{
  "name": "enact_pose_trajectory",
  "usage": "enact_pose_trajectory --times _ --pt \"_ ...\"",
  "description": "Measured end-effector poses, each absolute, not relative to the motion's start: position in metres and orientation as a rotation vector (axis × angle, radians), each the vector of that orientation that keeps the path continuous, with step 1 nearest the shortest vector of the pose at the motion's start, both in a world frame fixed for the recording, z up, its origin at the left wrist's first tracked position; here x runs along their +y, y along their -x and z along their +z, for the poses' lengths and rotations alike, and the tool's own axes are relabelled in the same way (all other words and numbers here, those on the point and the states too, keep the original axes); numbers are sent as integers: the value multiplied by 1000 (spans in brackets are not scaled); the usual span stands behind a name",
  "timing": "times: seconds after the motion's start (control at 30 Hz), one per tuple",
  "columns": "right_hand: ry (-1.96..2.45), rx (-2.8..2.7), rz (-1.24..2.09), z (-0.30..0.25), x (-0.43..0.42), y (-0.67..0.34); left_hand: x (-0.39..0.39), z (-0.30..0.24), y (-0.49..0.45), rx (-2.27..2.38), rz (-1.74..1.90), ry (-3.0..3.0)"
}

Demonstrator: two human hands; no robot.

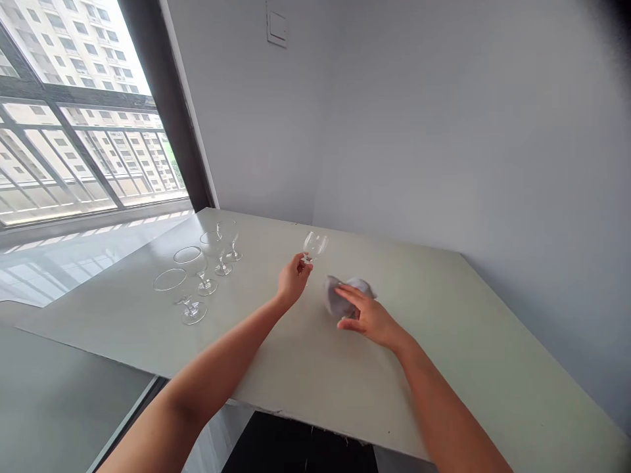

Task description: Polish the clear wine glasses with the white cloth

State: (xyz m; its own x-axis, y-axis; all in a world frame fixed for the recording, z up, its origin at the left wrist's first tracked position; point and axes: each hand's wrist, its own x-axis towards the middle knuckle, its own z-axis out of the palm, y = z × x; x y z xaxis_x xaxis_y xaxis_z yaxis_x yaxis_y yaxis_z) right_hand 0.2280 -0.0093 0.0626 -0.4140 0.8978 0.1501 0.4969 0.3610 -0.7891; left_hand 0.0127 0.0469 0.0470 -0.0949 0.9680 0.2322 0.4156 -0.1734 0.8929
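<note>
A clear stemmed glass (315,244) stands out over the middle of the table, its bowl tipped slightly. My left hand (294,279) pinches it low, around the stem, and the fingers cover part of the stem. To the right, my right hand (367,315) has a greyish-white cloth (338,299) at its fingers. The fingers reach over the cloth and the thumb sits lower, apart from them. The cloth is bunched and blurred by motion, so its exact contact with the table is unclear.
Several clear stemmed glasses (194,313) stand upright in a slanting row on the left of the pale table (315,368). Grey walls (419,131) meet behind it. A window (89,125) with railings is at the left. A dark shape (296,447) lies below the front edge.
</note>
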Motion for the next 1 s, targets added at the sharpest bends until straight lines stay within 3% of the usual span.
enact_pose_trajectory --times 0.2,0.4,0.5,0.67,0.8,1.0 --pt "1312 -1761 552 44 -2 -212 29 35 -39 1384 1346 -1960" --pt "1238 -1581 925 29 0 -194 8 18 -65 1129 1364 -2166" --pt "1187 -1477 953 31 -5 -188 3 14 -69 1072 1377 -2248" --pt "1420 -1665 385 48 1 -208 6 12 -65 1229 1332 -2350" --pt "1800 -1829 -110 59 27 -245 18 3 -59 1318 992 -2555" --pt "2085 -1654 1 53 75 -305 28 -11 -56 1270 755 -2638"
